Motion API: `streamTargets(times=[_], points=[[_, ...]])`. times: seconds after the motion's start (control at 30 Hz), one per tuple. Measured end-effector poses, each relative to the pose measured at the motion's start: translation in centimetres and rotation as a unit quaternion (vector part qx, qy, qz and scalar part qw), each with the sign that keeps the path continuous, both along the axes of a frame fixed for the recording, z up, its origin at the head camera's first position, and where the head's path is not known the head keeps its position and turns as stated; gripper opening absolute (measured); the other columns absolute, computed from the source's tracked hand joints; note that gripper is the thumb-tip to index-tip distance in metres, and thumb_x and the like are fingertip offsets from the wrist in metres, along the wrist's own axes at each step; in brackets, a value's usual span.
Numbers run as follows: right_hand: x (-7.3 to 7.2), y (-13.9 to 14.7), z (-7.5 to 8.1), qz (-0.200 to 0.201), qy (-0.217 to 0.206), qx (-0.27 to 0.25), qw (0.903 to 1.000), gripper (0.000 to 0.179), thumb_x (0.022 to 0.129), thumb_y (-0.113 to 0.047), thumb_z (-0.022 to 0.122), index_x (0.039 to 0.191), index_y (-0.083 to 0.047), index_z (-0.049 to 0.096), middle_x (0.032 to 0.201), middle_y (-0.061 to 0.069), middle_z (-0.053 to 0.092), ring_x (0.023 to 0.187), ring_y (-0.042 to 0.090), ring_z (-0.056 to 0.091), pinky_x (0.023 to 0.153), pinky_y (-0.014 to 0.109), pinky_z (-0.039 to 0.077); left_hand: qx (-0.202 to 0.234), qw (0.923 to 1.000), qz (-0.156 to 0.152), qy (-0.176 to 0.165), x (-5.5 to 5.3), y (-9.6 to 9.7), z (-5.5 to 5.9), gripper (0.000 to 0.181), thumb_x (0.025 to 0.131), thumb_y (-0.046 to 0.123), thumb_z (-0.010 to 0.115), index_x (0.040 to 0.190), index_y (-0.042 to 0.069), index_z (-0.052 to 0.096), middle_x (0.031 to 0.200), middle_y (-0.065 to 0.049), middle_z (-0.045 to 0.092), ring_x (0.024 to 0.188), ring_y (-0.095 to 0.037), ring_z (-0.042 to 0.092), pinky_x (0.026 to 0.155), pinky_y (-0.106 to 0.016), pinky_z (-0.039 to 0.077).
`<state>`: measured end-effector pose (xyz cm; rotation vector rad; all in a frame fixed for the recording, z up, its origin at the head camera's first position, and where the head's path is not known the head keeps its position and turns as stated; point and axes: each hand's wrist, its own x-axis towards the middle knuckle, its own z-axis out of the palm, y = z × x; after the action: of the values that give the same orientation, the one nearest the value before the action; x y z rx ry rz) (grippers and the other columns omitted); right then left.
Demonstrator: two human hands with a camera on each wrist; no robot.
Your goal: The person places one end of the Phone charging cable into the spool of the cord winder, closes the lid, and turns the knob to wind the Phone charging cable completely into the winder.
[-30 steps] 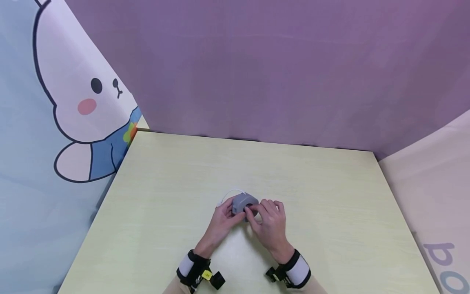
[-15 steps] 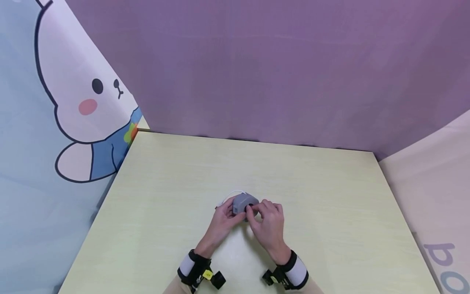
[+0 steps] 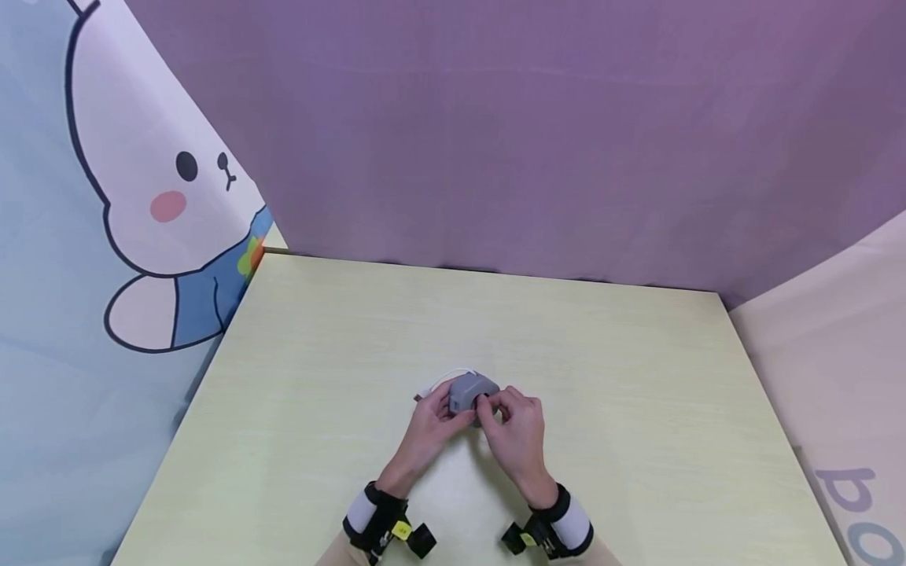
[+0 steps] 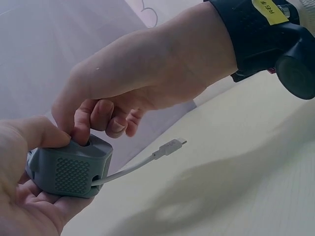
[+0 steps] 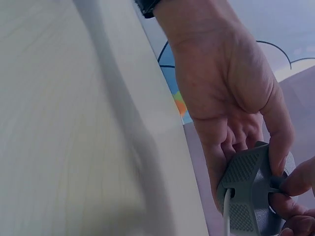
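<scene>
A grey cable winder (image 3: 467,391) with dimpled side panels is held above the table, in front of the person. My left hand (image 3: 425,428) grips it, thumb on the near side and fingers behind and below. Thumb and forefinger of my right hand (image 3: 519,440) reach into the dark round opening in its face and pinch there; what lies between those fingertips is largely hidden. Out of a side hole runs a white charging cable (image 4: 128,173), ending in a small plug (image 4: 170,147) that hangs free. The right wrist view shows the winder (image 5: 241,189) resting across the left fingers.
The pale wooden table (image 3: 318,330) stretches beneath both hands. A purple curtain (image 3: 495,157) hangs along its far edge, a blue cloth with a cartoon figure (image 3: 163,236) at left, a pale cloth (image 3: 835,354) at right. Each wrist wears a strapped camera (image 3: 422,541).
My right hand has shifted slightly left and turned a little at the winder's opening. The cable's loose end has swung down and now shows beside the left fingers. The left hand has barely moved.
</scene>
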<state>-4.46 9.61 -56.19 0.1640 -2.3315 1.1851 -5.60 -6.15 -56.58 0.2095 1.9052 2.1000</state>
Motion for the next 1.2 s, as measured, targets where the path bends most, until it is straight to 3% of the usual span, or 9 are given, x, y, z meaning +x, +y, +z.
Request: streamTargets(times=[0.23,0.33,0.6,0.73,0.83,0.97,1.1,1.2], points=[[0.1,-0.1,0.1,0.018,-0.016,-0.075,0.9969,0.025,0.084,0.002,0.075,0.064,-0.012,0.07,0.057,-0.009,0.047,0.051,-0.001,0.036,0.046,0.014,0.027,0.009,0.9998,-0.005,0.014,0.0,0.0,-0.2,0.059,0.097,0.003,0.069,0.151,-0.003,0.046,0.145,-0.028,0.055,0.132,-0.036,0.056,0.099,-0.024,0.054],[0.1,-0.1,0.0,0.02,-0.027,-0.093,0.9951,0.026,0.086,0.003,0.074,0.065,-0.012,0.07,0.057,-0.01,0.046,0.05,-0.001,0.037,0.045,0.013,0.027,0.01,0.9998,-0.004,0.016,0.0,0.1,-0.2,0.059,0.096,0.0,0.069,0.15,-0.004,0.046,0.145,-0.028,0.055,0.133,-0.037,0.056,0.1,-0.024,0.054],[0.0,0.2,-0.5,0.025,0.024,-0.018,0.9992,0.021,0.089,-0.004,0.076,0.072,-0.013,0.067,0.064,-0.004,0.042,0.059,0.004,0.037,0.069,0.028,0.028,0.017,0.9994,0.026,0.017,-0.1,0.2,0.1,0.059,0.094,-0.002,0.069,0.149,-0.004,0.048,0.145,-0.027,0.055,0.135,-0.038,0.054,0.102,-0.025,0.052],[-0.5,1.1,-0.8,0.038,0.069,0.005,0.9969,0.008,0.089,-0.001,0.075,0.089,-0.008,0.07,0.071,0.002,0.046,0.066,0.012,0.043,0.069,0.028,0.03,0.015,0.9989,0.042,0.012,-0.2,0.2,0.2,0.059,0.093,-0.002,0.069,0.148,-0.003,0.049,0.143,-0.028,0.057,0.133,-0.039,0.056,0.103,-0.028,0.053],[-1.1,1.8,-0.8,0.058,0.098,0.013,0.9934,0.014,0.088,0.0,0.074,0.101,-0.007,0.071,0.077,0.005,0.051,0.07,0.016,0.049,0.07,0.028,0.034,0.01,0.9988,0.048,0.004,-0.2,0.2,0.3,0.059,0.093,-0.001,0.069,0.148,-0.003,0.049,0.144,-0.029,0.056,0.133,-0.04,0.055,0.104,-0.03,0.053],[-1.6,2.9,-0.7,0.115,0.126,0.077,0.9823,0.016,0.09,-0.008,0.078,0.105,-0.009,0.075,0.089,0.006,0.059,0.078,0.018,0.056,0.071,0.031,0.041,0.019,0.9988,0.045,-0.007,-0.2,0.1,0.3,0.059,0.094,-0.001,0.069,0.149,-0.003,0.048,0.146,-0.029,0.054,0.135,-0.04,0.054,0.105,-0.031,0.053],[-1.9,3.6,-0.3,0.172,0.147,0.168,0.9593,0.018,0.087,-0.01,0.08,0.104,-0.014,0.078,0.097,0.004,0.061,0.084,0.018,0.057,0.072,0.034,0.044,0.028,0.9989,0.036,-0.014,-0.2,0.0,0.2,0.06,0.095,0.0,0.068,0.151,-0.003,0.046,0.148,-0.028,0.052,0.137,-0.039,0.052,0.104,-0.028,0.052],[-2.0,4.0,-0.1,0.189,0.155,0.218,0.9447,0.028,0.08,-0.004,0.083,0.106,-0.015,0.078,0.101,0.004,0.062,0.085,0.019,0.057,0.076,0.036,0.046,0.023,0.9991,0.032,-0.013,-0.2,-0.1,0.1,0.059,0.096,0.001,0.068,0.151,-0.003,0.046,0.148,-0.028,0.053,0.136,-0.039,0.053,0.103,-0.027,0.053]])
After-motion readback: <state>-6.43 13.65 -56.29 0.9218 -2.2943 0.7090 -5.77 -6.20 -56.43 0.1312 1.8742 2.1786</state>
